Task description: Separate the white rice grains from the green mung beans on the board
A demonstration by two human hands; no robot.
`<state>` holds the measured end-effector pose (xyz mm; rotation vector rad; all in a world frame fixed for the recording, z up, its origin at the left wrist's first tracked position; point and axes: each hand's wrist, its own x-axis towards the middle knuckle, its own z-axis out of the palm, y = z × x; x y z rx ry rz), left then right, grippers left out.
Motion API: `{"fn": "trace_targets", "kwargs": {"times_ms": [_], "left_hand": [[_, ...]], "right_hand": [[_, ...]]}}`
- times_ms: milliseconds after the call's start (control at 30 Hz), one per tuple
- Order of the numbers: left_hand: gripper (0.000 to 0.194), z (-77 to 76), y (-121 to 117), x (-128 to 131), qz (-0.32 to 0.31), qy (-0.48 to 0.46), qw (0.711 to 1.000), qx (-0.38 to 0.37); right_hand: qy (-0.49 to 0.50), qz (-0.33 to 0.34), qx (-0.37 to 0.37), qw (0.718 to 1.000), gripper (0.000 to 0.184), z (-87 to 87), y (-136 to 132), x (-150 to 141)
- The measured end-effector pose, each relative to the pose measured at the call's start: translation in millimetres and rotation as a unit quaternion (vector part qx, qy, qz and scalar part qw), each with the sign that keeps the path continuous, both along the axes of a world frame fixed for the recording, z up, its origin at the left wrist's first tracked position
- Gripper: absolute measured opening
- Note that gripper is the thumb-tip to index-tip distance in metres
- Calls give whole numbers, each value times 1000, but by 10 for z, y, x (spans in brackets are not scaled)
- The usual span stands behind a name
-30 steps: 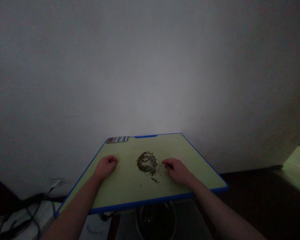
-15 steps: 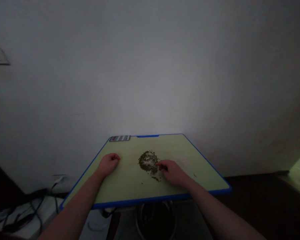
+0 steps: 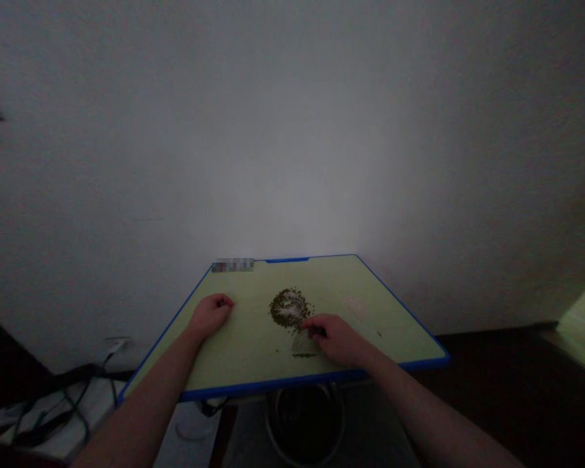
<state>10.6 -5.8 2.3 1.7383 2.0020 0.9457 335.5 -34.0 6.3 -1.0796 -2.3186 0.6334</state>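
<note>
Grains (image 3: 285,318), dark mixed with white, lie heaped mid-table on the pale, blue-edged top (image 3: 244,357). The right hand's (image 3: 334,335) bent fingers reach the heap's near edge; whether they pinch any, I cannot tell. The left hand (image 3: 212,314) rests loosely curled, its grip hidden. Below the near edge sits a round metal container (image 3: 270,426), its contents too dark to tell.

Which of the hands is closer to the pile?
Right: the right hand is at the near right edge of the pile; the left hand is well apart, left of it.
</note>
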Motion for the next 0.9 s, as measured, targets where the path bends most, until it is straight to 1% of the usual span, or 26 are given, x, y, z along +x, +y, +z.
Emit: {"fn": "trace_targets", "kwargs": {"times_ms": [167,267,400,667,900], "left_hand": [[22,14,16,19,-6,31,999,-12],[22,14,48,24,4,58,998,-23],[20,23,48,38,-4,61,998,-28],[21,39,14,54,10,47,999,-19],[22,1,16,6,-7,43,999,-12]], "right_hand": [[-13,-10,-5,1000,41,35,-93,74],[-21,-18,-11,1000,40,73,-118,111],[-14,-18,-16,1000,39,87,-120,130],[19,-23,-16,999,36,-24,-99,145],[52,-30,-16,998,37,-97,-103,144]]}}
